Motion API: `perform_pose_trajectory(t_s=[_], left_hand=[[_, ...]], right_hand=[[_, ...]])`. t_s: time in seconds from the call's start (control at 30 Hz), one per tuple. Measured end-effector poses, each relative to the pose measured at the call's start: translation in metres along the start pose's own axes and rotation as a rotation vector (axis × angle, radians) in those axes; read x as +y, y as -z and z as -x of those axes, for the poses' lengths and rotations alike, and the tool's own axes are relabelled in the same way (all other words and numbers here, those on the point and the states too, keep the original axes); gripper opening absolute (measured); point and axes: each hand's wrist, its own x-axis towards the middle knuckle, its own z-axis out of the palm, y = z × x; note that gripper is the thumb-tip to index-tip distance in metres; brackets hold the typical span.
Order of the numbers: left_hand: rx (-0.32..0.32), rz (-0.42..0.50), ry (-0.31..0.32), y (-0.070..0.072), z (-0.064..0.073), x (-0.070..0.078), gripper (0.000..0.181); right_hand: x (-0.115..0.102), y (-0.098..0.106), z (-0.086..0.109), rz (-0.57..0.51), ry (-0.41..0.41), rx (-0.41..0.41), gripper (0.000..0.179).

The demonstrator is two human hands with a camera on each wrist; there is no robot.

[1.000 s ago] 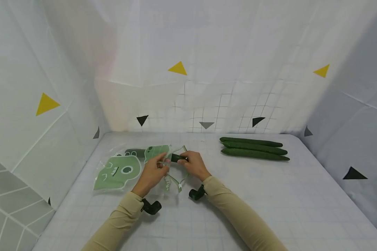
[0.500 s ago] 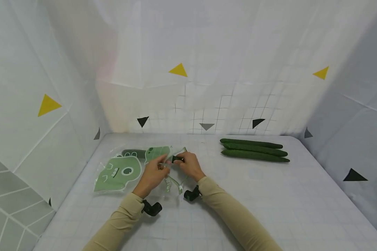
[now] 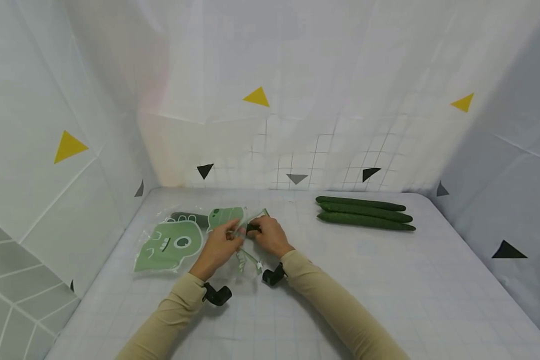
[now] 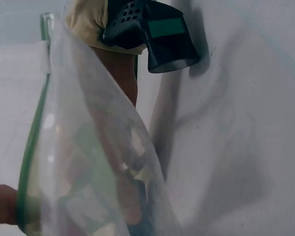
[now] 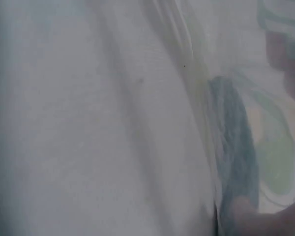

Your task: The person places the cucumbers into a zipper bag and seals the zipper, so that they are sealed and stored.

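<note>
A clear zip bag point(image 3: 167, 248) printed with a green cartoon dinosaur lies at the left of the table, its mouth facing right. Inside it, partly behind the print, is a dark green cucumber point(image 3: 201, 219), also seen through the plastic in the right wrist view point(image 5: 236, 132). My left hand point(image 3: 218, 250) pinches the bag near its mouth. My right hand point(image 3: 272, 237) reaches into the opening and grips the near end of the cucumber. In the left wrist view, the green zip strip point(image 4: 33, 132) with its white slider point(image 4: 44, 55) stands along the bag's edge.
Several cucumbers point(image 3: 364, 213) lie side by side at the back right of the table point(image 3: 432, 290). White sheets stand behind and on both sides. A black wrist camera point(image 3: 218, 296) hangs from the left cuff, another point(image 3: 273, 276) from the right.
My right hand has moved left, pushing the cucumber deeper into the bag; its far end has slid left and less shows at the mouth. My left hand has barely moved.
</note>
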Motion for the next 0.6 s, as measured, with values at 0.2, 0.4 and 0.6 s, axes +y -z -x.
perform_pose_trajectory(t_s=[0.2,0.4,0.6], left_hand=[[0.007,0.004,-0.005,0.001,-0.001,0.001,0.062],[0.011,0.009,0.0,0.0,0.0,0.002,0.061],[0.007,0.017,0.007,-0.001,-0.001,0.003,0.065]], right_hand=[[0.003,0.009,0.008,0.072,-0.054,0.039,0.032],[0.004,0.012,0.018,0.102,-0.141,0.061,0.034],[0.008,0.01,0.02,0.085,-0.121,0.101,0.029]])
